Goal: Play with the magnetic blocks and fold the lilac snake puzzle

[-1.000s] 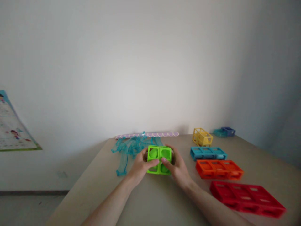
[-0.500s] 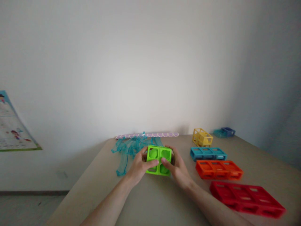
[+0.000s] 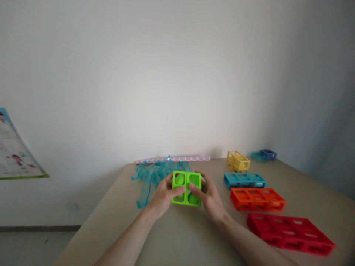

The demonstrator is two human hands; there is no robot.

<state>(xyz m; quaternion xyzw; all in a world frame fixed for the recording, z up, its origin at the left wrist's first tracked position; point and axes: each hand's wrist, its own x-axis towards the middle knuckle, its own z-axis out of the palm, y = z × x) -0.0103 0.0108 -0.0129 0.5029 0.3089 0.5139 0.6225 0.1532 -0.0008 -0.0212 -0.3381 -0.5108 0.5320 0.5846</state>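
Presently, the person holds one green block [image 3: 186, 179] between both hands, in front of the body and above the near part of the table [image 3: 172, 236]. The left hand [image 3: 163, 194] grips its left side, with the thumb laid across the front face; the right hand [image 3: 210, 194] grips the right side in the same manner, and its thumb reaches to the middle seam. Whether the lower edge touches the table, I cannot tell. Just behind the left hand is a loose heap of translucent blue pieces [image 3: 156, 171], and behind this heap a purple strip [image 3: 191, 159] lies along the wall. To the right of the hands, coming nearer one after another, stand a yellow frame [image 3: 238, 162], a blue frame [image 3: 245, 180], an orange frame [image 3: 257, 199] and a red frame [image 3: 290, 232].
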